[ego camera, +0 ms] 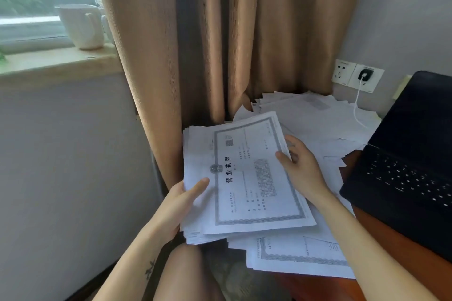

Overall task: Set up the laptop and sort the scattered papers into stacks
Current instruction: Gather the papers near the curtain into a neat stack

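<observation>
Now the left grip (182, 199) clamps the stack (195, 144) at the table's (381, 239) left edge. The right grip (297, 161) pinches the top sheet (254, 178); square its corners before letting go.

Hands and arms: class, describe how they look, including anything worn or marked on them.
The left forearm and right forearm are bare: no sleeves, gloves, watch or bracelet show. The left hand and right hand carry no visible rings. A small dark tattoo, star-like or sprig-like, marks the left forearm; its detail is blurred.
</observation>
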